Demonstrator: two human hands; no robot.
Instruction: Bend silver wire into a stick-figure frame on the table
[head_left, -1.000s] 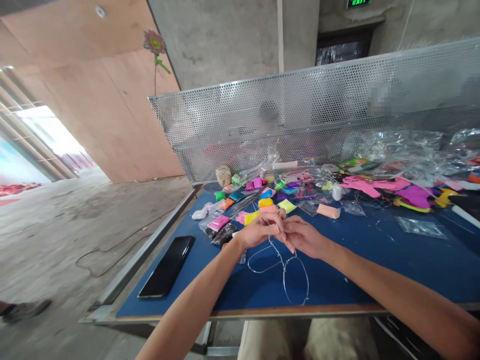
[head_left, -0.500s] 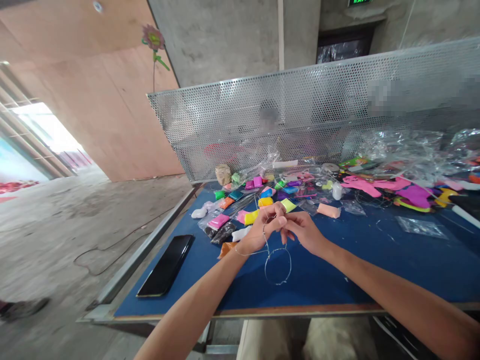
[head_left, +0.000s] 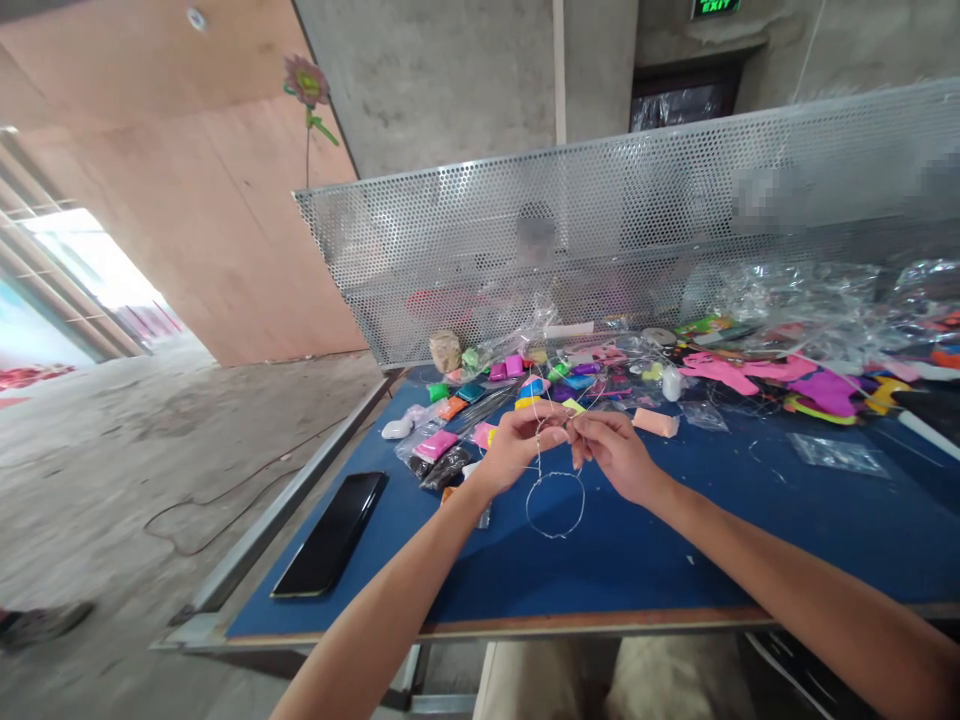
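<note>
Pinching a thin wire [head_left: 583, 503] at its twisted top, the left hand [head_left: 517, 446] and right hand [head_left: 615, 453] are both closed on it, fingertips nearly touching. Its loop hangs below them, just above the blue counter [head_left: 675, 560]. Coloured packets [head_left: 439, 443] lie just beyond; a black phone [head_left: 330, 546] lies well left.

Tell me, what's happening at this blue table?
A person is working a thin wire with both bare hands. The left hand and right hand pinch it close together above the blue table, and a round loop of the wire hangs below the fingers. Just beyond the hands lie small packets of coloured clay and clear plastic bags. A black phone lies to the left, and a perforated metal screen stands along the far edge.
</note>
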